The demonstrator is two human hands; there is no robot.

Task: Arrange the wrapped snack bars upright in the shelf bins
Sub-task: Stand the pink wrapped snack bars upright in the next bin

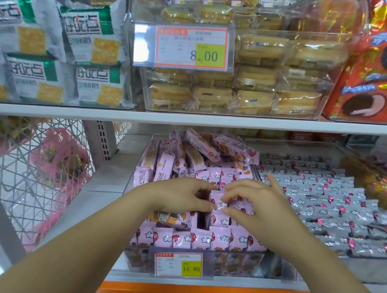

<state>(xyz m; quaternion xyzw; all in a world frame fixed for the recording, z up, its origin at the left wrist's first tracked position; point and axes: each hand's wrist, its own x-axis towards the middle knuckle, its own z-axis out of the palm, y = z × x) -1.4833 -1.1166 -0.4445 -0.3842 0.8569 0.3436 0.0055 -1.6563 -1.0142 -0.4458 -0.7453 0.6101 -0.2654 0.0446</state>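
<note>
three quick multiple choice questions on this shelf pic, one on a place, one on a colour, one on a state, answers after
1. Where do the grey-wrapped bars sit relative to the pink bin?
A) to its left
B) to its right
C) on the shelf above

2. What colour is the wrapper of the held bar, pinched between the left hand and the right hand?
A) green
B) orange
C) pink

3. How do the back bars of that bin lie?
A) upright in neat rows
B) heaped loosely at angles
C) flat in one tidy column

Answers:
1 B, the grey rows fill the bin on the right.
2 C, a pink wrapper shows between the fingertips.
3 B, they cross over each other in a heap.
</note>
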